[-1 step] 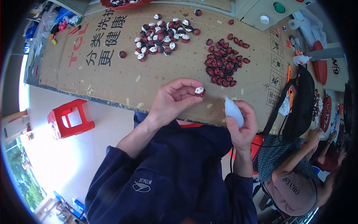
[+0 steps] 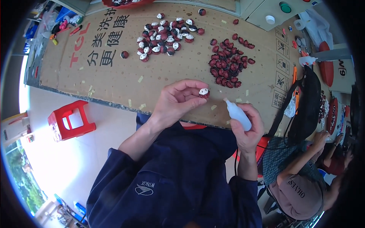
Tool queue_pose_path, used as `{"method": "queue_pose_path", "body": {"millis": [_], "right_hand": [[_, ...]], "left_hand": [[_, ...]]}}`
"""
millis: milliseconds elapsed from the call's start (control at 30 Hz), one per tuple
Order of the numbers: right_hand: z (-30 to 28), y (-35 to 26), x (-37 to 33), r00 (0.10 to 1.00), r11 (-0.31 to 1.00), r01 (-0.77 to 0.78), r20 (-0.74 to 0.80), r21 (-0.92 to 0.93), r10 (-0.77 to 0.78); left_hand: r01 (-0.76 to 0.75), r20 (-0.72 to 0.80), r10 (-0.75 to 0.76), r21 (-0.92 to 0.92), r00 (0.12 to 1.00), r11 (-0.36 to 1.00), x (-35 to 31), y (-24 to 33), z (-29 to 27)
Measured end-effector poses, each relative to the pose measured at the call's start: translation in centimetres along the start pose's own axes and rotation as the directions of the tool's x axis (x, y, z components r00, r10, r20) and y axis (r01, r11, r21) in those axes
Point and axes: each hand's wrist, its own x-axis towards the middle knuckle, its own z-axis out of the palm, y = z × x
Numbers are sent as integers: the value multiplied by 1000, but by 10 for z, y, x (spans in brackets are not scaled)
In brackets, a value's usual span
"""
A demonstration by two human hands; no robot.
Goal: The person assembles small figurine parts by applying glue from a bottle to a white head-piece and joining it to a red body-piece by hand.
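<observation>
Between the thumb and fingertips of my left hand (image 2: 173, 102) is a small dark red round piece with a white top (image 2: 204, 93). My right hand (image 2: 249, 125) is wrapped around a pale squeeze bottle (image 2: 238, 116) with a narrow nozzle. The nozzle points up and left, a short gap from the piece. Beyond my left hand lies a pile of similar red, black and white pieces (image 2: 163, 38). Farther right is a heap of dark red scalloped shell-like pieces (image 2: 228, 64). All of them rest on a cardboard-covered table (image 2: 152, 76).
A black bag (image 2: 304, 110) lies at the table's right, beside an orange tool (image 2: 295, 87). A grey box with a green button (image 2: 284, 7) stands at the back. One red stool (image 2: 72, 121) is on the floor at left. Another person (image 2: 298, 190) sits at right.
The squeeze bottle has tilted a little, its nozzle shifting slightly left. My left hand and its piece look nearly unmoved.
</observation>
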Motion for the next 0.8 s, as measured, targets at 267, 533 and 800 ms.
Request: {"method": "queue_pose_path", "body": {"millis": [267,533,800], "right_hand": [[-6,1,2,973,951,232,60,-202,-224],[-3,2,4,981,959,192,67,-211,-182],[-2,3,6,983,962,177,80,-209,-164]], "left_hand": [[-52,31,50,66,998,996,1,-5,0],[-35,29,32,97,999,995,3,-2,1],[-7,39,3,102,999,995,3,-3,0]]}}
